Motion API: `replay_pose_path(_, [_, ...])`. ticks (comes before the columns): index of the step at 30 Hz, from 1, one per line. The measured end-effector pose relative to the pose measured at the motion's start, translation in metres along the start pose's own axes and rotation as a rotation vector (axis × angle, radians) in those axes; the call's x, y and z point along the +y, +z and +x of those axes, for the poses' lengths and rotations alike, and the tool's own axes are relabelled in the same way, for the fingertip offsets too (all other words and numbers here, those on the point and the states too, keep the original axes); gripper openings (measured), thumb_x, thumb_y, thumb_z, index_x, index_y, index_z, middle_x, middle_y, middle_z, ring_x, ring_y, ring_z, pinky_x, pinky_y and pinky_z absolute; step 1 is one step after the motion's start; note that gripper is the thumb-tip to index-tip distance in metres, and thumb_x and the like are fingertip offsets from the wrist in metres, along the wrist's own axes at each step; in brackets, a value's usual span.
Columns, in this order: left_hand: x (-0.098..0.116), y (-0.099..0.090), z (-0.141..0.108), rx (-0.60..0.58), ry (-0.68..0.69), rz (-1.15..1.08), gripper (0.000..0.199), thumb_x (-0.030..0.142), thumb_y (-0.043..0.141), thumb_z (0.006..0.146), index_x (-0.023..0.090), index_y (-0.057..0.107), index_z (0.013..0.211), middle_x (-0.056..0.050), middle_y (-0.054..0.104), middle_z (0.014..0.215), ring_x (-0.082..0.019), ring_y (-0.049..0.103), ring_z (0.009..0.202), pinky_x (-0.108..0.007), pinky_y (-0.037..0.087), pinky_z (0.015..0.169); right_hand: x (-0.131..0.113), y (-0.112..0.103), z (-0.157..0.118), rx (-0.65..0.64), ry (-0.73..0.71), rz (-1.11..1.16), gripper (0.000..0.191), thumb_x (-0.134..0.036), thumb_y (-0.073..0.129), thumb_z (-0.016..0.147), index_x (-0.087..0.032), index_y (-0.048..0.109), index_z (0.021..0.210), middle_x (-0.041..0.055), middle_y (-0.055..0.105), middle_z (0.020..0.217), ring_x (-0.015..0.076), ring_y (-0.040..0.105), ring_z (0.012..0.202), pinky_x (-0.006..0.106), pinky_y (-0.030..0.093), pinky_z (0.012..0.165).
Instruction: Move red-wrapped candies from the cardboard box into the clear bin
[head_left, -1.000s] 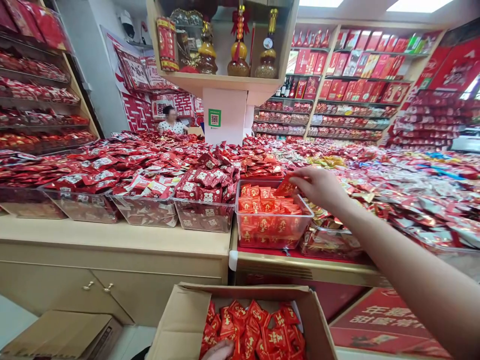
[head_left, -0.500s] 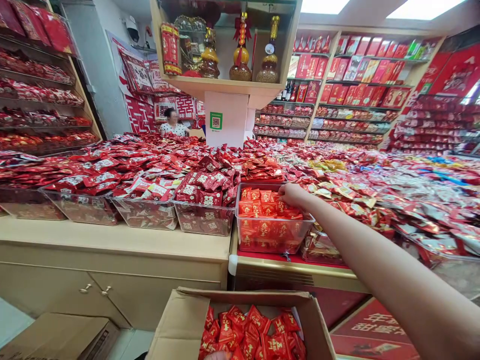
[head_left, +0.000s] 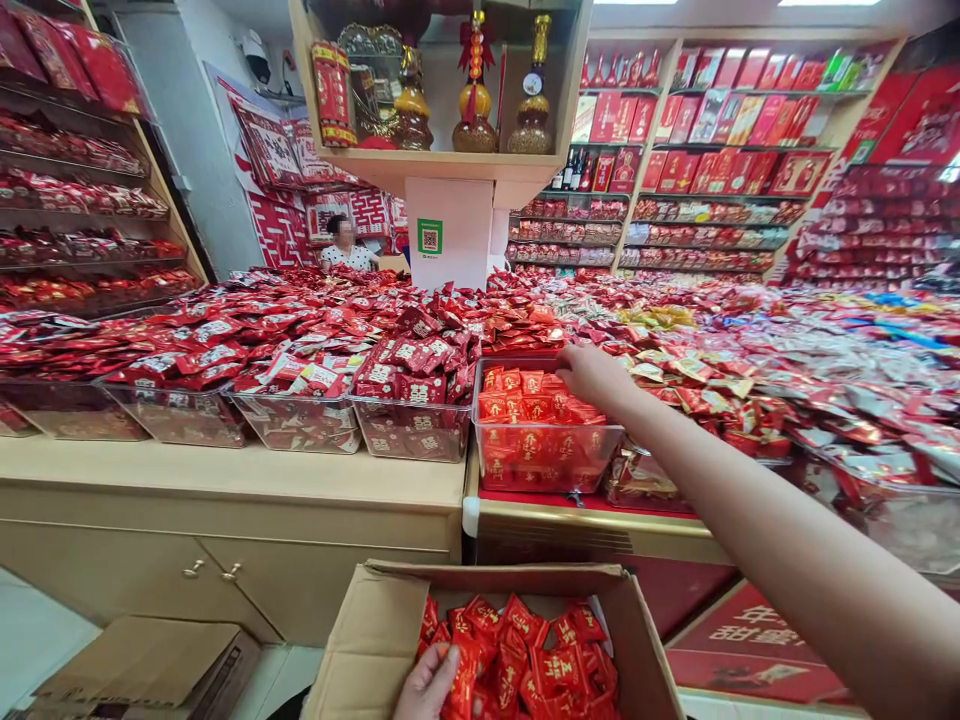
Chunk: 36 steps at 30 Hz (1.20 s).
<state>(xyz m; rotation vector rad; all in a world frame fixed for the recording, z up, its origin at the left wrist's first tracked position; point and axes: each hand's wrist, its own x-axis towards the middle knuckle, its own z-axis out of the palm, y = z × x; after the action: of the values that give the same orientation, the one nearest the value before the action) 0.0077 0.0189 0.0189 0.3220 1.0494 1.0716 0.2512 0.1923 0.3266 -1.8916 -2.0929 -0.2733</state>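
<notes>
My left hand [head_left: 426,688] is closed on a red candy packet [head_left: 469,668] with gold print, thumb on top, at the left side of an open cardboard box [head_left: 375,640]. Many similar red packets [head_left: 559,670] lie loose in the box. My right hand [head_left: 596,378] reaches to the back right corner of a clear plastic bin [head_left: 551,455]. Its fingers are bent and together, with the tips partly hidden, so what they hold cannot be made out. Inside that bin, red packets [head_left: 517,405] stand in neat rows.
More clear bins [head_left: 296,425] heaped with wrapped sweets line the counter [head_left: 225,490] on both sides. A display case [head_left: 442,165] hangs over the middle. Behind the counter is a person [head_left: 346,250]. A flattened cardboard box [head_left: 142,665] lies on the floor at lower left.
My left hand has risen into view with a packet between its fingers. My right hand stays at the bin's back corner, slightly higher above the packets.
</notes>
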Motion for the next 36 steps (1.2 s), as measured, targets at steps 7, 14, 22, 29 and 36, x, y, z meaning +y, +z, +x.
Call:
replay_pose_path(7, [0.034,0.042,-0.041,-0.211,0.145,0.097,0.026,0.023,0.065,0.066,0.021,0.053,0.088,0.002,0.065,0.08,-0.012,0.06,0.076,-0.025,0.045,0.073,-0.068,0.089,-0.184,-0.293,-0.039,0.875,0.035,-0.037,0.053,0.073,-0.018,0.056,0.102,0.0085,0.063,0.095,0.0189,0.057,0.077,0.03,0.044,0.071])
replay_pose_path(14, [0.016,0.04,-0.044,-0.24,0.123,0.291,0.04,0.015,0.072,0.055,0.015,0.053,0.09,-0.004,0.067,0.082,-0.014,0.059,0.076,-0.029,0.042,0.076,-0.078,0.173,-0.252,-0.454,0.422,1.359,0.037,-0.052,0.049,0.071,-0.017,0.054,0.061,0.0001,0.055,0.052,0.0127,0.049,0.049,0.025,0.039,0.049])
replay_pose_path(22, [0.012,0.037,-0.049,-0.279,0.043,0.191,0.031,0.017,0.072,0.058,0.017,0.055,0.084,-0.002,0.067,0.08,-0.013,0.06,0.075,-0.025,0.043,0.071,-0.084,0.179,-0.265,-0.499,0.729,1.694,0.037,-0.053,0.056,0.063,-0.016,0.049,0.062,-0.004,0.049,0.044,0.0084,0.042,0.041,0.021,0.033,0.042])
replay_pose_path(29, [0.007,0.026,-0.046,-0.293,-0.195,0.089,0.02,0.027,0.065,0.066,0.021,0.049,0.076,0.007,0.058,0.054,-0.002,0.047,0.04,-0.014,0.032,0.041,-0.075,0.164,-0.267,-0.488,0.183,1.517,0.047,-0.013,0.05,0.065,-0.027,0.051,0.11,0.0051,0.039,0.13,0.0197,0.044,0.11,0.03,0.041,0.08])
replay_pose_path(36, [0.001,0.012,-0.029,-0.17,-0.053,0.324,0.043,0.056,0.063,0.054,0.021,0.062,0.079,-0.002,0.066,0.075,-0.015,0.059,0.063,-0.022,0.041,0.05,-0.072,0.158,-0.264,-0.673,0.119,1.174,0.006,-0.017,0.053,0.064,-0.019,0.055,0.07,-0.0006,0.056,0.068,0.0144,0.049,0.067,0.023,0.038,0.061])
